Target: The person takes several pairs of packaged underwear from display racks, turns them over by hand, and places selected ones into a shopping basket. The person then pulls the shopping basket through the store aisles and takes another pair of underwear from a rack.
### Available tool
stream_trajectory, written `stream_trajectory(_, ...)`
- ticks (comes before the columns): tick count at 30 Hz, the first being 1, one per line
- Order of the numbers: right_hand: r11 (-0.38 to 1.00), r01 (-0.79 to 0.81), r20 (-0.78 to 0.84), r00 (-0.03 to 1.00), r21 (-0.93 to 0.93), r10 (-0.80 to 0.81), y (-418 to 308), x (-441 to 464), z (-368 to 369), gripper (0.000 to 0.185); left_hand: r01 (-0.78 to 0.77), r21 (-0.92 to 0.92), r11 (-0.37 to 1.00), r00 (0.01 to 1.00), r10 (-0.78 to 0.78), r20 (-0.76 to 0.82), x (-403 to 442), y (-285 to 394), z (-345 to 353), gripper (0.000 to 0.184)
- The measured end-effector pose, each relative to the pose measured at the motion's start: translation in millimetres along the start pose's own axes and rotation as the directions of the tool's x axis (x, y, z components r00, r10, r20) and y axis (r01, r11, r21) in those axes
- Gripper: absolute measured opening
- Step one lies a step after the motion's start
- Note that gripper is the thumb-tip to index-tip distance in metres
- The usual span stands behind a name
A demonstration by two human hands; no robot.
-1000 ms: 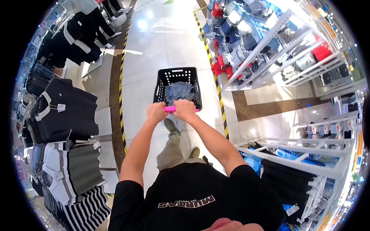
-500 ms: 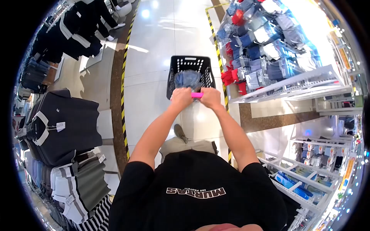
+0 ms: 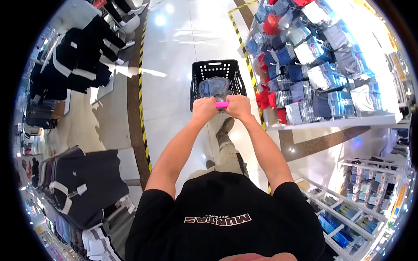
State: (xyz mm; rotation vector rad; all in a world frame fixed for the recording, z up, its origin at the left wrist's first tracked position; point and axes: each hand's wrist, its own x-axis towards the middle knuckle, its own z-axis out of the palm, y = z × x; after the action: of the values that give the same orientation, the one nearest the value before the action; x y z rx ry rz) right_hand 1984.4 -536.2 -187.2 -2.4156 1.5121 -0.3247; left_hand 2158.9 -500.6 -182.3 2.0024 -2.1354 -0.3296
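Note:
Both arms stretch forward to a pink handle (image 3: 222,105) at the near end of a black plastic shopping basket (image 3: 215,65) with holes in its walls. On the handle's left part, my left hand (image 3: 204,109) is closed with its fingers wrapped round it. My right hand (image 3: 239,107) grips the right part, a short stretch of pink showing between the two. Inside the basket lies a crumpled blue-grey bundle (image 3: 214,87), seemingly cloth or plastic-wrapped clothing. The basket's near wall is partly hidden behind my hands.
Yellow-black tape lines (image 3: 141,95) edge the pale tiled aisle (image 3: 170,65). To the right stands a white display table (image 3: 348,122) of packaged garments, with white shelving (image 3: 335,195) nearer. On the left are hanging dark polo shirts (image 3: 93,182) and mannequin legs (image 3: 111,48) in black trousers.
The basket and I have moved forward along the aisle; the racks and displays have slid back towards me. One foot has stepped ahead. Both hands keep their hold on the handle.

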Motion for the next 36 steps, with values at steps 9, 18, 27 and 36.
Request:
stream_trajectory(9, 0.995, 0.058, 0.009, 0.998, 0.077, -0.059, 36, 140, -4, 0.018, 0.041, 0.05, 0.998, 0.998, -0.043, 0.039, 142, -29, -25, 0.016)
stream_trajectory(18, 0.954, 0.124, 0.126, 0.979, 0.274, -0.163, 78, 255, -33, 0.032, 0.033, 0.025, 0.999, 0.999, -0.033, 0.003, 254, -62, -21, 0.019)
stream_trajectory(27, 0.981, 0.012, 0.15, 0.988, 0.194, -0.042, 110, 379, -28, 0.028, -0.011, 0.043, 0.999, 1.0, 0.011, 0.022, 384, -92, -34, 0.019)
stream_trajectory(36, 0.996, -0.062, 0.149, 0.987, 0.06, 0.052, 147, 531, -18, 0.026, -0.068, -0.005, 0.998, 0.994, 0.069, 0.08, 542, -150, -25, 0.02)
